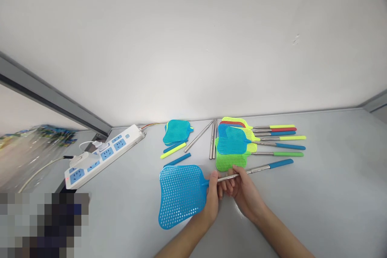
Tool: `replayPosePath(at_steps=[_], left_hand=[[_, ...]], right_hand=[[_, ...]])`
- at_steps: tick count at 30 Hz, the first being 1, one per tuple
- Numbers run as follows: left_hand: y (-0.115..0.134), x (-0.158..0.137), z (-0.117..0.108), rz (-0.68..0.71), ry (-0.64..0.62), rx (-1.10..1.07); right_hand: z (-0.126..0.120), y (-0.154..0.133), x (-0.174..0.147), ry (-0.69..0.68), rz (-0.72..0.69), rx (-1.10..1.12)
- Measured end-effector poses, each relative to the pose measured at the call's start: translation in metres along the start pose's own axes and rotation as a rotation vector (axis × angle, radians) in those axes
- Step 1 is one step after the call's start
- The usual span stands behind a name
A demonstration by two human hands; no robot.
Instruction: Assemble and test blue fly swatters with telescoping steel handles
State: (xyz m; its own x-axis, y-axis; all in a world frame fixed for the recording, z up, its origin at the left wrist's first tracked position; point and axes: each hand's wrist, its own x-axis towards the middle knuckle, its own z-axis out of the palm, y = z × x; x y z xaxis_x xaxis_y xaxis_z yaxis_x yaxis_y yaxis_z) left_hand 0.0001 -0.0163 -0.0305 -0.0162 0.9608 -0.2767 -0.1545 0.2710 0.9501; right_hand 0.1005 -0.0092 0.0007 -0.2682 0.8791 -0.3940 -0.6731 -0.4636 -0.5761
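Both hands hold one blue fly swatter above the table, its mesh head to the left and its blue handle to the upper right. My left hand is closed around the neck, where the head meets the metal rod. Farther along the rod, my right hand pinches it between thumb and fingers. Just beyond my hands lies a pile of swatters with blue, yellow, red and green heads, among them a green swatter. Loose metal rods lie left of that pile.
Loose blue swatter heads lie at the back, with a yellow handle sleeve and blue sleeves near them. A white power strip with plugs and cables sits at the left. Behind the table rises a pale wall.
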Motion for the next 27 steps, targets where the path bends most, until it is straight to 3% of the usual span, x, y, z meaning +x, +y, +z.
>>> replayPosePath(at_steps=[27], left_hand=[[0.0018, 0.0, 0.0004, 0.008, -0.029, -0.069]], right_hand=[[-0.0019, 0.0018, 0.0002, -0.007, -0.011, 0.022]])
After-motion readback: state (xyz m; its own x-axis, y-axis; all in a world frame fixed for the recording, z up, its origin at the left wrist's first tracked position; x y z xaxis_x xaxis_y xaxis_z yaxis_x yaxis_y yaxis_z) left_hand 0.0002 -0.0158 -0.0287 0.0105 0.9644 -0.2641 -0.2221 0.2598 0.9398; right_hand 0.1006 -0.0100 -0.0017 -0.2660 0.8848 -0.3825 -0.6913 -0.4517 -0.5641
